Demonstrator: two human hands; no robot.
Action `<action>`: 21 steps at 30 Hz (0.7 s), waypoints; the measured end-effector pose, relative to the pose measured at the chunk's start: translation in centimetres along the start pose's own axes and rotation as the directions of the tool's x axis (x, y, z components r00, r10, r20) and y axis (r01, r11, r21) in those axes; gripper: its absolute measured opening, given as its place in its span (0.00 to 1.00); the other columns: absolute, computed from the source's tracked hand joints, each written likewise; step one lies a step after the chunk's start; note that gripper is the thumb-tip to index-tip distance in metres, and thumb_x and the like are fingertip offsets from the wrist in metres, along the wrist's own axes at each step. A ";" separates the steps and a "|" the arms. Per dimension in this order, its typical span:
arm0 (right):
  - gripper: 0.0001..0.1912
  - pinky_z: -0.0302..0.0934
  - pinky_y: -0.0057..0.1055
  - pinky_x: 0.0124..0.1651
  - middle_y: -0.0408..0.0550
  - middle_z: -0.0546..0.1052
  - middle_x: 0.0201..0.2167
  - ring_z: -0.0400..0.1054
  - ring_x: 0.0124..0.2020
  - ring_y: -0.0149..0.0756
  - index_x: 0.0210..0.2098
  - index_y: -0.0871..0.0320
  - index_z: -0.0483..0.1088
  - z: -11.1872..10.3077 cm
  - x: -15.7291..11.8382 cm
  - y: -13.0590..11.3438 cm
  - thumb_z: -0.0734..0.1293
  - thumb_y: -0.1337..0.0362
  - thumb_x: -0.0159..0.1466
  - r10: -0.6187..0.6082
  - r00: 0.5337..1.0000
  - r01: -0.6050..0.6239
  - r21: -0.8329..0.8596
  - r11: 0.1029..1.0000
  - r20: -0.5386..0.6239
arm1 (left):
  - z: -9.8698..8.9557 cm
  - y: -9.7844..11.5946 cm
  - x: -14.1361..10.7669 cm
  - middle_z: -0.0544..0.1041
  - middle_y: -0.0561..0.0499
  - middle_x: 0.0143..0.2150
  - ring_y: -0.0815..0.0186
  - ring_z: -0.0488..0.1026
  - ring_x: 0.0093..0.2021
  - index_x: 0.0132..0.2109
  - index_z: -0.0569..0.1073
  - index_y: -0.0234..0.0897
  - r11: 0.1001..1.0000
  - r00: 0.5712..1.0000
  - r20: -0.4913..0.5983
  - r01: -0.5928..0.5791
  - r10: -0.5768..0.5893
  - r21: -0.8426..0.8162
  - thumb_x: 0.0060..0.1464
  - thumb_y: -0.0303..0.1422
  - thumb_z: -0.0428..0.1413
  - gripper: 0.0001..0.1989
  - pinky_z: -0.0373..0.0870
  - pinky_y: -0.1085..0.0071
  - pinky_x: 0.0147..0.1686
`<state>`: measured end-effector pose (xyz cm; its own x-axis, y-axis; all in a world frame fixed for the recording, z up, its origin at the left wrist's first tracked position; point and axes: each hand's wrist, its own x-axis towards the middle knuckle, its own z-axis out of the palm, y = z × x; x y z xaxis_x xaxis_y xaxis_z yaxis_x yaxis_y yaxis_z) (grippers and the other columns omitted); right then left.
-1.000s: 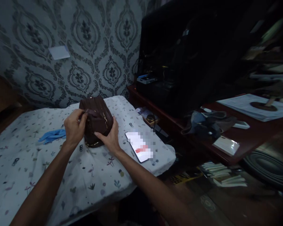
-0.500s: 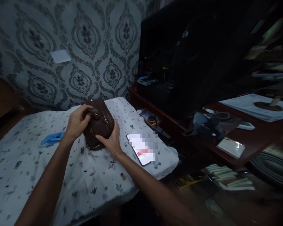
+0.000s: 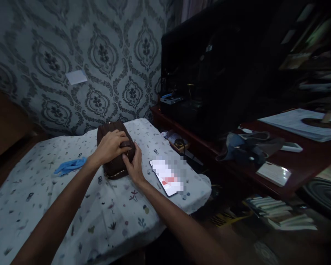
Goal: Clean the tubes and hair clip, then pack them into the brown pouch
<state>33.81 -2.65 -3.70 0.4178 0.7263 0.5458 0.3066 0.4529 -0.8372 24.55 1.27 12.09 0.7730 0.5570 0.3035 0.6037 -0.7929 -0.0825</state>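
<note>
A small brown handbag (image 3: pixel 114 168) with gold-coloured trim lies on the patterned white cloth (image 3: pixel 110 228). My left hand (image 3: pixel 111 145) reaches across its top, the fingers curled over the bag's right part and closed on it. At the bag's right side, my right hand (image 3: pixel 135 165) grips the edge, thumb on the near face and fingers behind. Much of the bag's upper face is hidden under my left hand. To the right of my right hand lies a phone (image 3: pixel 167 180) with a lit screen, partly blurred out.
A crumpled blue cloth (image 3: pixel 70 166) lies left of the bag. Behind is a patterned wall (image 3: pixel 121 55) with a white card (image 3: pixel 76 77). On the right, a dark red desk (image 3: pixel 278 189) carries a large black screen (image 3: pixel 223 73), papers (image 3: pixel 300 123) and small items.
My left hand has shifted right over the bag, from its upper left to its right part. The bag seems tipped lower. My right hand stays at its side, and the view has shifted slightly.
</note>
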 end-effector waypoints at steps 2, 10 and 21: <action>0.38 0.50 0.49 0.72 0.62 0.60 0.68 0.54 0.71 0.47 0.70 0.61 0.50 0.0 -0.1 0.1 0.62 0.49 0.68 -0.005 1.000 0.005 0.000 1.000 -0.004 | 0.3 0.2 0.1 0.78 0.46 0.41 0.56 0.73 0.46 0.41 0.79 0.38 0.999 0.998 -0.048 0.051 -0.051 0.005 0.61 0.36 0.58 0.08 0.65 0.64 0.44; 0.35 0.52 0.48 0.71 0.60 0.62 0.68 0.56 0.70 0.46 0.69 0.59 0.52 -0.2 -0.2 -0.1 0.63 0.53 0.68 0.012 1.000 -0.011 0.025 1.000 -0.013 | 0.9 -1.1 2.7 0.80 0.46 0.41 0.59 0.74 0.42 0.40 0.78 0.36 0.917 0.893 -0.210 0.386 -0.398 -0.095 0.62 0.35 0.57 0.08 0.64 0.68 0.40; 0.38 0.52 0.45 0.71 0.59 0.62 0.68 0.56 0.70 0.44 0.69 0.59 0.54 -0.3 0.2 -0.6 0.65 0.48 0.66 0.072 0.997 -0.071 0.083 0.994 -0.009 | 0.6 -1.1 2.9 0.77 0.51 0.29 0.64 0.68 0.29 0.33 0.78 0.37 0.821 0.808 -0.183 0.512 -0.561 -0.254 0.58 0.39 0.57 0.11 0.55 0.70 0.31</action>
<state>33.97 -2.97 -3.10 0.4464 0.7525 0.4842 0.2037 0.4415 -0.8738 26.25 3.95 12.47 0.2503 0.8492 0.4650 0.8415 -0.4283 0.3292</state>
